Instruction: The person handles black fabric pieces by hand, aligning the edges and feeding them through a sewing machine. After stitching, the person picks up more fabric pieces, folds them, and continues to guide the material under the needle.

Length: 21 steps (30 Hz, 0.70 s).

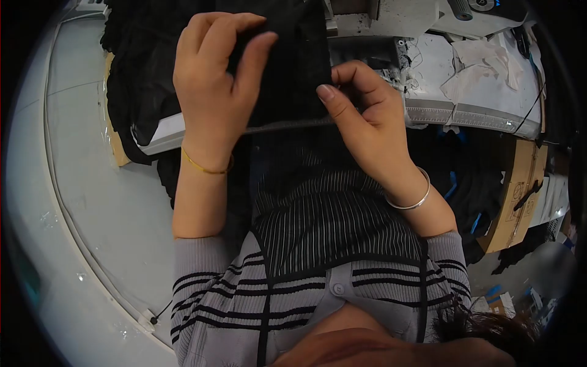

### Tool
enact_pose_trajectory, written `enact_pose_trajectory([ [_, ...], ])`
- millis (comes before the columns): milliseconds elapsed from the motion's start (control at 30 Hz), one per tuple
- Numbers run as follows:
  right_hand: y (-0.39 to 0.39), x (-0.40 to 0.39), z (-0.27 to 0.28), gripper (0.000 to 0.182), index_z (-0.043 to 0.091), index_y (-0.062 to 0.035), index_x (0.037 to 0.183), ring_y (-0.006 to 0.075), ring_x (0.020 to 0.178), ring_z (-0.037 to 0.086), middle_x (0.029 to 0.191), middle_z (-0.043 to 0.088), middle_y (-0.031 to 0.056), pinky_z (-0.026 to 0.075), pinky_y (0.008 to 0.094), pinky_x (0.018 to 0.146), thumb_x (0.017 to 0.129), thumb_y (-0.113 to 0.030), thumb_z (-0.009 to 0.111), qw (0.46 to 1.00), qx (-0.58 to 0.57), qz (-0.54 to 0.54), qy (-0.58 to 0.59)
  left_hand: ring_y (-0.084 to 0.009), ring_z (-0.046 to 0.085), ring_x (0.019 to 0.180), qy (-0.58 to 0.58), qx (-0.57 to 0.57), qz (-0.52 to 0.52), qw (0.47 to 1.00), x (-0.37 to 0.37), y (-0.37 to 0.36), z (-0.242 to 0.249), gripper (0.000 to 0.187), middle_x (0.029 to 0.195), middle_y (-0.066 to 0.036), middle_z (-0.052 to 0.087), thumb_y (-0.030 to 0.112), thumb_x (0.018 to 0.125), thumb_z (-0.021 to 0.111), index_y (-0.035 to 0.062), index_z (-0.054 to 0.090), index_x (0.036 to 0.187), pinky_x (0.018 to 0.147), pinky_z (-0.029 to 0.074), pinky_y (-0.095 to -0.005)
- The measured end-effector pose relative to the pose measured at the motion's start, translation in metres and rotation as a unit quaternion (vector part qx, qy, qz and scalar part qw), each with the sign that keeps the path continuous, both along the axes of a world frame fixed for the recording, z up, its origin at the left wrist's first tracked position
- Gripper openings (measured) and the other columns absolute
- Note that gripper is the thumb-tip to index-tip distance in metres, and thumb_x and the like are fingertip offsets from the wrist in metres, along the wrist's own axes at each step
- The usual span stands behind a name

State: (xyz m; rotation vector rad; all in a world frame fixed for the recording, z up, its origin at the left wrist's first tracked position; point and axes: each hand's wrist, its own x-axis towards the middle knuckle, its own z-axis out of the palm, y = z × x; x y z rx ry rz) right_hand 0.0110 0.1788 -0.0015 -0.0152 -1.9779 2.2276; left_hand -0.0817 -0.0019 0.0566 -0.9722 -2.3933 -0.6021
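Black fabric (287, 73) lies over the front of the white work table (489, 113) and hangs slightly past its edge. My left hand (214, 67) hovers over the cloth with its fingers bent and a gap between thumb and forefinger; nothing shows in it. At the cloth's right edge, my right hand (373, 116) pinches the black fabric between thumb and fingers. Part of those fingertips is hidden behind the cloth.
A white machine with a control panel (483, 6) stands at the upper right. Pale fabric scraps (483, 64) lie near a ruler strip (458, 115) on the table edge. Below stands a cardboard box (516, 196). A cable (58, 177) runs along the left.
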Motion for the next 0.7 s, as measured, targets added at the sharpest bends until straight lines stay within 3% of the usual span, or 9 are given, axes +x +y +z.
enact_pose_trajectory([
  [100,-0.005,0.002,-0.002,0.012,0.062,0.0016,0.102,0.0058,0.066,0.049,0.074,0.057,-0.0003,0.043,0.0225,0.061,0.094,-0.005,0.067,0.999,-0.028,-0.001,-0.030,-0.0319,0.060,0.121,-0.007,-0.013,-0.004,1.000,0.018,0.012,-0.004,0.045,0.129,-0.014,0.064,0.013,0.079,0.082,0.0031,0.068,0.120,0.103,0.047,-0.0381],
  [200,-0.005,0.003,-0.004,0.013,0.062,0.0005,0.105,0.0069,0.067,0.053,0.074,0.059,0.0010,0.045,0.0239,0.061,0.094,-0.005,0.066,0.999,-0.013,-0.014,-0.035,-0.0348,0.061,0.123,-0.005,0.124,-0.068,0.990,0.018,0.017,-0.015,0.036,0.131,-0.016,0.065,0.005,0.083,0.074,0.0025,0.068,0.119,0.109,0.044,-0.0403],
  [367,-0.006,0.010,0.006,0.029,0.063,-0.0031,0.120,0.0122,0.062,0.057,0.074,0.060,0.0058,0.047,0.0261,0.060,0.091,-0.002,0.063,0.993,0.079,-0.073,0.048,-0.0244,0.067,0.102,0.006,0.088,-0.068,0.994,0.001,-0.027,-0.019,0.033,0.113,-0.011,0.069,0.011,0.086,0.075,0.0027,0.070,0.117,0.094,0.050,-0.0342],
  [500,-0.006,0.006,0.012,0.061,0.055,-0.0100,0.143,0.0206,0.057,0.058,0.077,0.063,0.0105,0.050,0.0306,0.058,0.084,0.003,0.061,0.963,0.237,-0.063,0.108,-0.0216,0.067,0.109,-0.090,0.154,-0.004,0.984,0.019,-0.035,-0.017,0.036,0.118,-0.010,0.070,0.007,0.091,0.068,0.0004,0.064,0.127,0.098,0.051,-0.0328],
  [533,-0.007,0.005,0.013,0.069,0.052,-0.0121,0.148,0.0224,0.056,0.058,0.077,0.063,0.0114,0.050,0.0324,0.058,0.082,0.004,0.061,0.954,0.260,-0.067,0.131,-0.0211,0.068,0.109,-0.236,0.340,-0.020,0.910,0.016,-0.030,-0.015,0.036,0.116,-0.009,0.071,0.005,0.093,0.067,-0.0007,0.062,0.128,0.099,0.051,-0.0319],
  [567,-0.007,0.004,0.015,0.069,0.052,-0.0121,0.148,0.0224,0.056,0.058,0.077,0.063,0.0114,0.050,0.0324,0.058,0.082,0.004,0.061,0.954,0.261,-0.064,0.133,-0.0205,0.069,0.108,-0.366,0.505,-0.035,0.781,0.012,-0.028,-0.011,0.036,0.113,-0.009,0.072,0.004,0.094,0.065,-0.0019,0.060,0.130,0.099,0.052,-0.0310],
  [600,-0.007,0.004,0.018,0.069,0.052,-0.0125,0.148,0.0233,0.056,0.058,0.078,0.064,0.0120,0.051,0.0336,0.058,0.081,0.004,0.061,0.955,0.267,-0.053,0.118,-0.0212,0.070,0.105,-0.541,0.602,-0.067,0.584,0.000,-0.039,-0.006,0.033,0.111,-0.007,0.073,0.006,0.097,0.064,-0.0030,0.061,0.129,0.096,0.054,-0.0323],
  [633,-0.007,0.004,0.020,0.070,0.052,-0.0128,0.148,0.0241,0.057,0.059,0.078,0.065,0.0126,0.051,0.0348,0.058,0.080,0.004,0.061,0.956,0.272,-0.041,0.103,-0.0212,0.070,0.105,-0.536,0.605,-0.065,0.585,-0.004,-0.044,-0.007,0.033,0.111,-0.007,0.073,0.006,0.097,0.064,-0.0030,0.061,0.129,0.096,0.054,-0.0323],
  [700,-0.007,0.003,0.020,0.070,0.052,-0.0128,0.148,0.0240,0.056,0.058,0.077,0.064,0.0126,0.050,0.0347,0.057,0.081,0.004,0.061,0.952,0.279,-0.043,0.118,-0.0270,0.060,0.130,-0.674,0.554,-0.323,0.367,-0.012,-0.052,-0.008,0.047,0.142,-0.016,0.060,0.028,0.109,0.049,-0.0037,0.051,0.143,0.111,0.047,-0.0399],
])
